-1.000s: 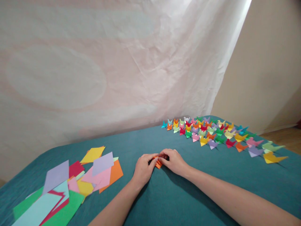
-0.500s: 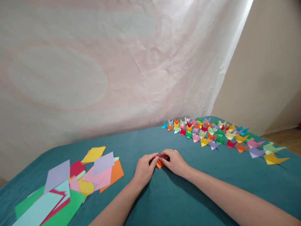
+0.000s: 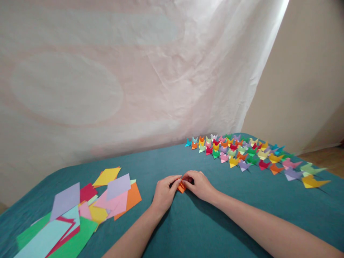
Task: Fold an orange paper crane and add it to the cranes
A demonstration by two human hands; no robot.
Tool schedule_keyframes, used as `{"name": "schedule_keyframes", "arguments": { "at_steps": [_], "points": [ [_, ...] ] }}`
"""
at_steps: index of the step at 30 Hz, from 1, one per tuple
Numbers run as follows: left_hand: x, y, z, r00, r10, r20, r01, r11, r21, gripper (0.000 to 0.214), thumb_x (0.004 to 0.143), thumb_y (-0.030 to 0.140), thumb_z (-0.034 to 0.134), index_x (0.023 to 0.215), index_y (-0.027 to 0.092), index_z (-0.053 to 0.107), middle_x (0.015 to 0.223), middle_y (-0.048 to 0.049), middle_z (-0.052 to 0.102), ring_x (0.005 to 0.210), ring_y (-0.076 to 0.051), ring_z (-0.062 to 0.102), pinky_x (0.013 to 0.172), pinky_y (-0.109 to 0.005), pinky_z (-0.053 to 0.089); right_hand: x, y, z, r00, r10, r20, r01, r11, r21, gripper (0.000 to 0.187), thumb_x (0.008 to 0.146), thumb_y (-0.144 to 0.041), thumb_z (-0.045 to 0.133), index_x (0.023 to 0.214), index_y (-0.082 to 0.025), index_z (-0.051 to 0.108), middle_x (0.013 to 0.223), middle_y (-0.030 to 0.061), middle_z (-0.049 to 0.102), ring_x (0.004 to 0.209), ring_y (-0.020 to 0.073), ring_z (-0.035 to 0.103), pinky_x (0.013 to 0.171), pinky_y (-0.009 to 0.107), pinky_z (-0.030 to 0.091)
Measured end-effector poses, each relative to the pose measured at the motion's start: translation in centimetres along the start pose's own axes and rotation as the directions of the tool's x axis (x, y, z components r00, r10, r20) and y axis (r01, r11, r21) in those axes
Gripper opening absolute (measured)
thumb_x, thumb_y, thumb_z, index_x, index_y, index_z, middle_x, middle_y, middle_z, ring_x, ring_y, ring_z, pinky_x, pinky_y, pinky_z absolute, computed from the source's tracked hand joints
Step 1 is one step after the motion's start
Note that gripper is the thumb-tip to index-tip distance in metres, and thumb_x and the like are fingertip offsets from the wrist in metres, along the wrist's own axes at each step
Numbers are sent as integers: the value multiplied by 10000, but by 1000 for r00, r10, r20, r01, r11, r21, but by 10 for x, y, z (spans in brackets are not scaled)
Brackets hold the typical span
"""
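Observation:
My left hand and my right hand meet at the middle of a teal-covered table. Between their fingertips sits a small folded orange paper piece, pinched from both sides and resting on the cloth. Most of the piece is hidden by my fingers. Both forearms stretch in from the lower edge.
A loose pile of coloured paper squares lies at the left, with an orange sheet nearest my left hand. Rows of several small folded paper birds fill the right back of the table. A creased white cloth backdrop hangs behind.
My fingers have shifted slightly on the orange piece; the hands stay in the same place. Nothing else on the table has moved.

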State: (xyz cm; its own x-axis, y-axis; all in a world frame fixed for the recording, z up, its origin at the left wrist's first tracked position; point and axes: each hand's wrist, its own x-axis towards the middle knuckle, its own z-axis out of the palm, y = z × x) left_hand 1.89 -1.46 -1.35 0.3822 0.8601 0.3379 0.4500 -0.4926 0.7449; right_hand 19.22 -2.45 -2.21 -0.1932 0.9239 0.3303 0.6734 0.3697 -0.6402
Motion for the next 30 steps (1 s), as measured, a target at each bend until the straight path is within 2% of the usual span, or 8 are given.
{"name": "schedule_keyframes", "arguments": {
  "at_steps": [10, 17, 20, 23, 30],
  "points": [
    [2, 1, -1, 1000, 13, -18, -14, 999, -32, 225, 867, 279, 514, 963, 207, 704, 993, -18, 701, 921, -180, 641, 868, -281, 479, -1, 1, 1, 1000, 3, -9, -3, 1000, 5, 69, 803, -231, 585, 804, -208, 650, 738, -12, 646, 700, 137, 557, 690, 266, 345],
    [1, 2, -1, 1000, 13, 7, -13, 999, -32, 250, 887, 307, 482, 967, 206, 696, 997, -23, 695, 929, -174, 631, 867, -277, 471, 0, 2, 1, 1000, 2, -7, -2, 1000, -4, 84, 811, -237, 573, 796, -203, 648, 732, -7, 647, 685, 138, 557, 684, 266, 348],
    [1, 2, 1, 999, 25, 28, -25, 1000, 18, 218, 840, 269, 551, 1002, 201, 680, 1034, -35, 678, 955, -179, 616, 882, -282, 458, 0, 3, 1, 1000, 0, -5, 0, 1000, -6, 91, 814, -245, 572, 799, -203, 651, 739, -3, 653, 689, 141, 561, 687, 266, 354],
    [1, 2, 2, 998, 47, 48, -50, 997, 59, 278, 778, 225, 617, 1052, 200, 652, 1051, -44, 661, 963, -185, 603, 883, -288, 451, 1, 4, 1, 1000, 1, -2, -1, 1000, -4, 92, 814, -243, 571, 803, -202, 652, 751, -2, 658, 687, 140, 565, 683, 261, 362],
    [1, 4, 2, 995, 64, 71, -71, 994, 88, 314, 733, 186, 636, 1046, 201, 641, 1023, -51, 648, 940, -188, 594, 859, -287, 451, 1, 5, 0, 1000, -2, 12, 2, 1000, 1, 102, 810, -242, 561, 791, -200, 652, 732, -6, 654, 657, 132, 562, 636, 238, 369]
  ]
}}
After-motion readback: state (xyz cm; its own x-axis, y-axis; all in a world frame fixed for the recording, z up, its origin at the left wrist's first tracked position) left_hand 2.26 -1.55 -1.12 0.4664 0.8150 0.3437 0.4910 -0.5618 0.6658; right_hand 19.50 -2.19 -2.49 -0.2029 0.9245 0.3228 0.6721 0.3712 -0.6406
